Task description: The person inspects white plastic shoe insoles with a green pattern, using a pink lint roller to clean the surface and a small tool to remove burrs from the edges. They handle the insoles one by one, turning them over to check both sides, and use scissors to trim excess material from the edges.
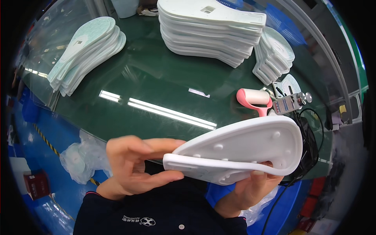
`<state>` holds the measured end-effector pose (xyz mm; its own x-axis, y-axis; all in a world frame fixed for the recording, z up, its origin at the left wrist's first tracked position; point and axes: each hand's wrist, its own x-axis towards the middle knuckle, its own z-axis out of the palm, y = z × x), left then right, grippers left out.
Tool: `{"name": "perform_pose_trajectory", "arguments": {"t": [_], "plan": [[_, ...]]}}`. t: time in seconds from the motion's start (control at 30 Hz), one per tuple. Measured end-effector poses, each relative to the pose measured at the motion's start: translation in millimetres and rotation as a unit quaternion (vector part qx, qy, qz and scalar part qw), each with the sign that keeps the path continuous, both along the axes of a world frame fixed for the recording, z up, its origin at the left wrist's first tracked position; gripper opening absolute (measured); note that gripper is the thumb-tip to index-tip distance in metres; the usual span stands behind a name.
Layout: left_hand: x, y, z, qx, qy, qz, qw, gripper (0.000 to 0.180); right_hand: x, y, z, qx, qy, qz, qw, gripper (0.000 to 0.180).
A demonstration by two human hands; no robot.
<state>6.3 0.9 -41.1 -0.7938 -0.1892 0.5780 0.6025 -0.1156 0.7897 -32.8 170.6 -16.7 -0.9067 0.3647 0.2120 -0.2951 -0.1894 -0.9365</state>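
Because the white moulded piece (250,143) is long and hollow, it seems steadier with a hand at each end, and it is held up at the near side of the green table (145,88), before the person's chest. The left hand (127,162) pinches the narrow left end, thumb and fingers spread to opposite sides of it, perhaps to keep that end from dipping. The right hand (252,190) supports the broad right end from the near side, with a fingertip showing past the near rim; it appears to pinch that rim, though the rest of its hold is hidden. Tilted this way, the piece shows its pegged inside to the wearer. Similar pieces lie nested in a left stack (92,43), a tall far stack (207,37) and a smaller right stack (276,51), probably to save room and leave the middle for handling. A pink-handled roller (256,96) and a bottle (286,103) lie on the right, likely within easy reach of the right hand.
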Motion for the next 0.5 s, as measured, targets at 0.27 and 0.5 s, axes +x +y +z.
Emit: {"name": "perform_pose_trajectory", "arguments": {"t": [0.27,0.5], "plan": [[6,-12,-32,-0.135,-0.131,0.081,0.979,0.021,4,1,-2,0.056,0.119,0.122,0.984,0.083],[4,-2,2,-0.046,-0.157,0.061,0.985,0.026,-12,2,0,-0.12,-0.011,0.133,0.984,0.062]]}}
